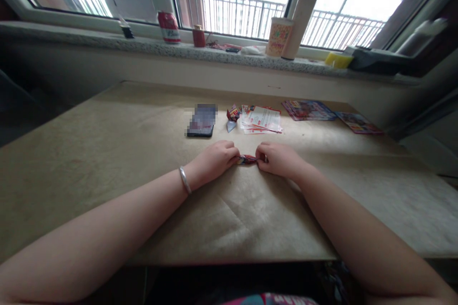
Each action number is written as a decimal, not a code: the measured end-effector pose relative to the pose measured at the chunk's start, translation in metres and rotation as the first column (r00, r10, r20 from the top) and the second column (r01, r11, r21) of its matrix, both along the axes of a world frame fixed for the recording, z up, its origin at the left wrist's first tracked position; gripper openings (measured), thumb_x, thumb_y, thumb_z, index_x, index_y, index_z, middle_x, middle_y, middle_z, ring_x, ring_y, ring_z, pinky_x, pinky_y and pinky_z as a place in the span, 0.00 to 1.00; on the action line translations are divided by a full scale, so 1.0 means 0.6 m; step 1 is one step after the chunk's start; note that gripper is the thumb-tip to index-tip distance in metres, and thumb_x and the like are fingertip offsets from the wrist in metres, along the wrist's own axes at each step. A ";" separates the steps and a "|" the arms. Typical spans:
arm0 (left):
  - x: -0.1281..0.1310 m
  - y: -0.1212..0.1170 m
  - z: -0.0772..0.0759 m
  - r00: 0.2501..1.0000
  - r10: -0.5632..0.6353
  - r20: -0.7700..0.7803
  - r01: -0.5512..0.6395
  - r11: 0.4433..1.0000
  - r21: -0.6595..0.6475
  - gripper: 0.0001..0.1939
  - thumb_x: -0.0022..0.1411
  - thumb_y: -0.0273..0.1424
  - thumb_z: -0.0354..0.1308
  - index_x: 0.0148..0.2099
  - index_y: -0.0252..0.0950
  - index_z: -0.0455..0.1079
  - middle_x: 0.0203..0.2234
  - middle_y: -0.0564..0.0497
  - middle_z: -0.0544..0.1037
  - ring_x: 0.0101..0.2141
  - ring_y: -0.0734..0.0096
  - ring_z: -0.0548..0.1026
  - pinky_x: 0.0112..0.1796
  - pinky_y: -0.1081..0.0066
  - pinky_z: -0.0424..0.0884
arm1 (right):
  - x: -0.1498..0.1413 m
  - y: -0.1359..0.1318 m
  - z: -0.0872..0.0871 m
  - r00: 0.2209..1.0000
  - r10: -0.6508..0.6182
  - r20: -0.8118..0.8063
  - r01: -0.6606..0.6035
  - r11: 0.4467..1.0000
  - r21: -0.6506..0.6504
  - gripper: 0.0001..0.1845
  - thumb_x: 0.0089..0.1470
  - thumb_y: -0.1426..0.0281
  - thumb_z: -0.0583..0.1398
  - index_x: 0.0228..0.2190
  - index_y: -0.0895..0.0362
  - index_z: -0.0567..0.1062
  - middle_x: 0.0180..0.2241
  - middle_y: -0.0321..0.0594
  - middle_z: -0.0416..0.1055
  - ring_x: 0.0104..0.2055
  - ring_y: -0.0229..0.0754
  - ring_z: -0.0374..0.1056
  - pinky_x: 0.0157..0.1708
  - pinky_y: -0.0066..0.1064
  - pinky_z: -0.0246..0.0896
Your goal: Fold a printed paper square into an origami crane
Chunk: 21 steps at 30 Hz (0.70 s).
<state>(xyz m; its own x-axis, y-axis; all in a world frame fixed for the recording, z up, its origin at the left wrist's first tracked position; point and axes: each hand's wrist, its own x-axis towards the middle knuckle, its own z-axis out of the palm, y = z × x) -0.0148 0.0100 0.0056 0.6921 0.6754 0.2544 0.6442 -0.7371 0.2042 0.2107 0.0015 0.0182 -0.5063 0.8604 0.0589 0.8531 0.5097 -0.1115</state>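
A small, narrow piece of folded colourful paper (pixel 246 159), mostly red with dark and light patches, lies between my two hands just above the table. My left hand (pixel 220 157), with a silver bangle (pixel 185 180) on its wrist, pinches the left end. On the other end, the thumb and fingers of my right hand (pixel 277 158) are closed. My fingertips hide both ends of the paper. Just beyond the hands sit a crumpled red folded paper piece (pixel 233 113) with a pale pointed part (pixel 231 126) and a stack of printed sheets (pixel 263 119).
A dark phone (pixel 203 121) rests on the beige table (pixel 89 152), left of the sheets. Colourful cards (pixel 309 110) lie at the back right. Along the stone windowsill (pixel 222 57) stand a red can (pixel 169 27), a paper cup (pixel 279 37) and a tall tube (pixel 302 19).
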 end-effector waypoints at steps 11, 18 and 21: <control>-0.002 0.001 -0.004 0.999 -0.020 0.045 0.019 1.000 0.021 0.08 0.65 0.28 0.54 0.35 0.34 0.73 0.30 0.50 0.72 0.30 0.72 0.69 0.32 0.73 0.63 | 0.003 -0.003 0.005 0.999 0.017 0.051 -0.018 1.000 0.020 0.06 0.52 0.70 0.57 0.30 0.55 0.75 0.34 0.40 0.74 0.33 0.41 0.69 0.30 0.30 0.54; 0.002 0.003 -0.008 1.000 -0.003 0.009 0.002 0.999 0.048 0.08 0.66 0.30 0.54 0.36 0.33 0.74 0.31 0.48 0.73 0.32 0.71 0.71 0.34 0.73 0.64 | 0.007 0.004 0.006 0.998 0.039 0.056 -0.039 0.999 -0.012 0.06 0.53 0.71 0.56 0.30 0.54 0.74 0.35 0.40 0.74 0.35 0.42 0.69 0.30 0.30 0.54; 0.002 0.003 -0.008 1.000 0.001 0.013 -0.002 0.998 0.055 0.09 0.66 0.30 0.54 0.36 0.34 0.74 0.30 0.49 0.74 0.31 0.71 0.71 0.34 0.73 0.65 | 0.010 0.003 0.005 0.998 0.025 0.066 -0.026 1.000 0.011 0.07 0.53 0.71 0.55 0.31 0.54 0.74 0.35 0.41 0.73 0.35 0.42 0.69 0.31 0.30 0.54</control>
